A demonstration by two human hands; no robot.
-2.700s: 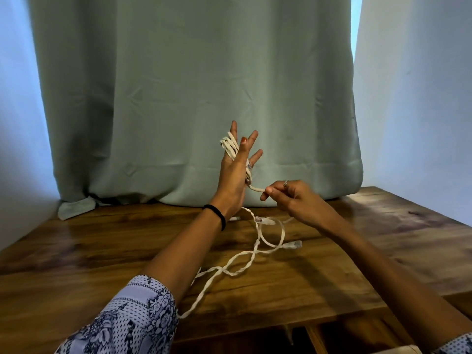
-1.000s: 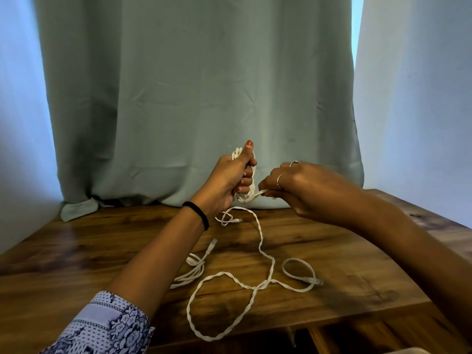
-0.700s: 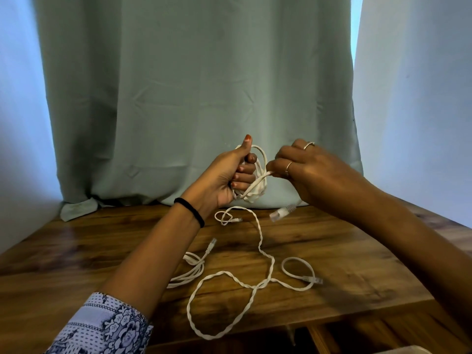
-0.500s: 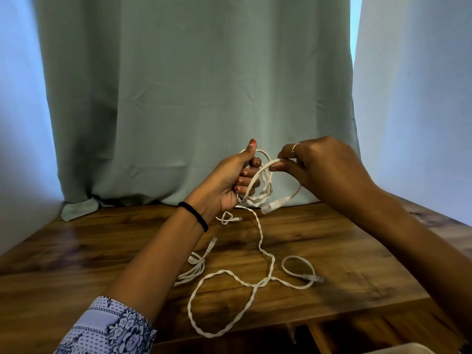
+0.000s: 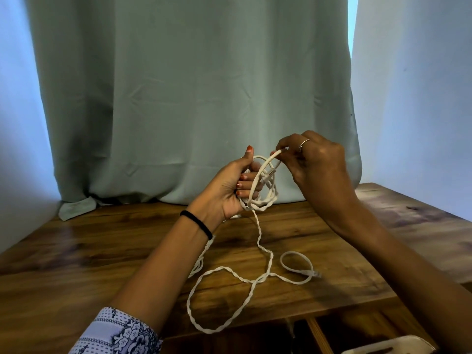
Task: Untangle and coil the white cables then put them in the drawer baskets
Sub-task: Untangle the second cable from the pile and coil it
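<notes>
From the head camera, the left hand (image 5: 229,190) is up above the wooden worktop (image 5: 102,251) with its fingers (image 5: 249,185) curled round a small bundle of white cable loops (image 5: 265,185). The right hand (image 5: 316,164) is just beside it, and its fingertips (image 5: 281,149) pinch one strand of the same white cable near the top of the loops. A plug end (image 5: 267,176) hangs inside the loops. From the bundle a long twisted tail (image 5: 260,236) drops down to the worktop and lies there in a big loose loop (image 5: 204,315), with a smaller ring and a second plug end (image 5: 310,273) off to the right. More white cable (image 5: 198,265) peeks out from behind the left arm; how much is there is hidden. The cable looks thin, light and floppy, so it should bend easily and not break, but it seems springy and twisted, so the loops may pop open or knot if let go. I think the best place to hold it is right across the bundle where the loops cross, squeezing them together, while the other hand feeds the tail a bit at a time. The plug ends look hard and could snag. At the bottom right a pale basket edge (image 5: 388,347) shows in the open drawer, well apart from the cable.
</notes>
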